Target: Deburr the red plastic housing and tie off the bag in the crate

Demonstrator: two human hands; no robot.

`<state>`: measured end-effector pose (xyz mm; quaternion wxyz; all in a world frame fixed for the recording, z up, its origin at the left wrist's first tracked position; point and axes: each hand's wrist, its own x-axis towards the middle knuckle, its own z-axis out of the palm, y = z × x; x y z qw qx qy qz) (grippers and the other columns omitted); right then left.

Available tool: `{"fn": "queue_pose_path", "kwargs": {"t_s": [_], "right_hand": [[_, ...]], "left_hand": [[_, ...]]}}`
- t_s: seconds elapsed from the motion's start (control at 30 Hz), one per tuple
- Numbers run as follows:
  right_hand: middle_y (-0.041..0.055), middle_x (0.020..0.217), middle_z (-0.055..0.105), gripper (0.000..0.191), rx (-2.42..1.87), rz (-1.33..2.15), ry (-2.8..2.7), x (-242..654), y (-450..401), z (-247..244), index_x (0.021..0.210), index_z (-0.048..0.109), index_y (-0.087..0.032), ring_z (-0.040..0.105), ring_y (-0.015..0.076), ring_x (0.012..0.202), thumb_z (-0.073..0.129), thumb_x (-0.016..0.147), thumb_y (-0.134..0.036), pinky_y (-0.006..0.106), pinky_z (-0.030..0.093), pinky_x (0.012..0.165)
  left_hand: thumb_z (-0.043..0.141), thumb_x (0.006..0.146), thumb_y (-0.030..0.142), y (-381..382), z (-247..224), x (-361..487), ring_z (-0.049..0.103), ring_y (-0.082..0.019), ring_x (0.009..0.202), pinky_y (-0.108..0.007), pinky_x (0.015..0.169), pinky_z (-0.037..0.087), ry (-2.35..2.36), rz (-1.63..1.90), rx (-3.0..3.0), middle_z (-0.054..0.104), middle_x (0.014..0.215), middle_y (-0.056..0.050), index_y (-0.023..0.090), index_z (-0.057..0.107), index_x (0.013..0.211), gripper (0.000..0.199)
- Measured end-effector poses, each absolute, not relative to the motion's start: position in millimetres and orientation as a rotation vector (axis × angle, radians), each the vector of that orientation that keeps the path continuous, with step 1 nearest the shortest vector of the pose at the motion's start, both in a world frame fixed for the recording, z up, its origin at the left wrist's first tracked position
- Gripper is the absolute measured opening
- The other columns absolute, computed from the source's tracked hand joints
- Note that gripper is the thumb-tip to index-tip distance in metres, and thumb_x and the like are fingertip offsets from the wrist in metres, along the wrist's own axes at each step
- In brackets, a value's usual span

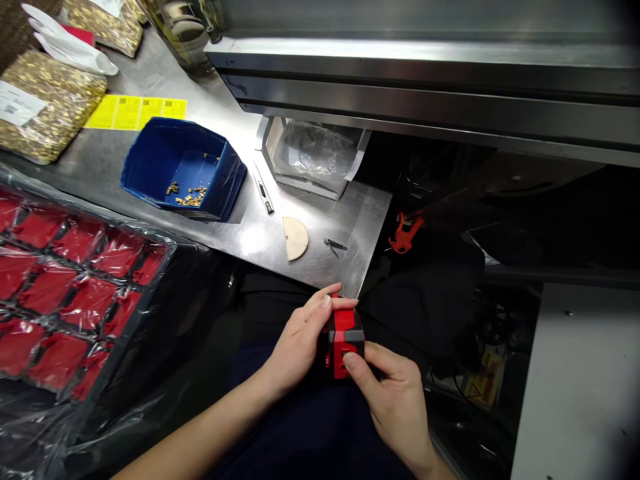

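Note:
A small red and black plastic housing (345,325) is held between both hands over my lap, just off the front corner of the metal bench. My left hand (303,333) grips its upper left side, the fingers lying across the top. On the lower right, my right hand (393,387) pinches it, the thumb pressed on the red face with round holes. Its underside is hidden. Nearest on the bench lie a nail clipper (335,245) and a half-round pale disc (296,239).
A blue bin (173,150) holds a few brass pieces. Beside it are a utility knife (263,190) and a grey bin (313,185) of clear bags. Bags of brass parts (60,90) lie upper left. At left, a plastic-lined crate (165,267) contains red parts. A metal frame (425,83) overhangs the bench.

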<state>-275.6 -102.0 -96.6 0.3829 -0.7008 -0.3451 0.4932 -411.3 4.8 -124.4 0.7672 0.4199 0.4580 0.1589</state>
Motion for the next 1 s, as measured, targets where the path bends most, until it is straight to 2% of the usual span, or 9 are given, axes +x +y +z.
{"fn": "queue_pose_path", "kwargs": {"t_s": [0.13,0.23,0.33,0.43,0.6,0.77,0.87,0.93,1.0], "right_hand": [[0.0007,0.087,0.078,0.020,-1.792,1.285,-0.817,-273,-100,-97,0.094,0.082,-0.025,0.073,0.0185,0.082,0.067,0.096,-0.038,0.026,0.055,0.076],[0.0015,0.089,0.078,0.022,-1.795,1.307,-0.811,-274,-100,-97,0.096,0.082,-0.025,0.072,0.0194,0.084,0.066,0.096,-0.040,0.028,0.054,0.078],[0.0021,0.085,0.076,0.024,-1.819,1.302,-0.861,-276,-99,-97,0.086,0.080,-0.024,0.070,0.0205,0.085,0.066,0.096,-0.041,0.029,0.053,0.080],[0.0017,0.079,0.073,0.029,-1.830,1.294,-0.915,-276,-99,-97,0.079,0.076,-0.023,0.067,0.0202,0.084,0.065,0.096,-0.043,0.029,0.050,0.079],[0.0011,0.071,0.063,0.045,-1.827,1.304,-0.858,-275,-96,-102,0.071,0.064,-0.019,0.057,0.0161,0.069,0.051,0.103,-0.048,0.028,0.043,0.066],[0.0016,0.063,0.060,0.056,-1.874,1.316,-0.656,-276,-95,-111,0.064,0.062,-0.019,0.054,0.0166,0.062,0.045,0.104,-0.055,0.028,0.042,0.059],[0.0045,0.072,0.070,0.059,-1.920,1.350,-0.510,-269,-95,-117,0.074,0.072,-0.019,0.065,0.0205,0.072,0.042,0.103,-0.060,0.028,0.051,0.067],[0.0062,0.088,0.075,0.056,-1.874,1.416,-0.606,-261,-96,-118,0.092,0.078,-0.021,0.070,0.0238,0.090,0.041,0.104,-0.060,0.030,0.054,0.081],[0.0056,0.106,0.076,0.041,-1.767,1.557,-0.839,-255,-96,-118,0.113,0.076,-0.024,0.069,0.0257,0.105,0.053,0.101,-0.056,0.033,0.052,0.092]], "left_hand": [[0.053,0.100,0.052,6,-126,-420,0.032,-0.031,0.154,-0.047,0.128,0.021,0.864,0.348,0.985,0.048,0.160,-0.004,0.031,0.068,0.137,0.044],[0.068,0.092,0.050,6,-125,-424,0.031,-0.036,0.154,-0.050,0.126,0.027,0.830,0.341,0.983,0.039,0.166,-0.007,0.030,0.065,0.140,0.053],[0.069,0.092,0.047,5,-125,-423,0.032,-0.038,0.153,-0.052,0.125,0.030,0.842,0.355,1.002,0.029,0.170,-0.005,0.031,0.063,0.142,0.053],[0.063,0.096,0.044,3,-125,-420,0.036,-0.037,0.151,-0.051,0.125,0.027,0.871,0.384,1.022,0.035,0.167,-0.005,0.030,0.068,0.136,0.043],[0.058,0.099,0.040,-2,-125,-417,0.048,-0.032,0.141,-0.043,0.119,0.036,0.838,0.403,1.051,0.051,0.155,-0.006,0.028,0.078,0.121,0.031],[0.050,0.103,0.042,-3,-129,-413,0.053,-0.030,0.136,-0.039,0.114,0.041,0.858,0.339,0.953,0.059,0.144,-0.007,0.024,0.083,0.107,0.038],[0.052,0.102,0.044,-1,-137,-410,0.057,-0.029,0.130,-0.037,0.112,0.043,0.919,0.289,0.842,0.061,0.141,-0.007,0.023,0.083,0.103,0.038],[0.053,0.101,0.049,0,-145,-409,0.064,-0.027,0.117,-0.037,0.100,0.050,0.971,0.252,0.714,0.066,0.133,-0.009,0.021,0.082,0.105,0.041],[0.053,0.099,0.055,2,-151,-410,0.067,-0.025,0.100,-0.034,0.083,0.054,1.023,0.211,0.557,0.072,0.117,-0.011,0.019,0.079,0.113,0.046]]}}
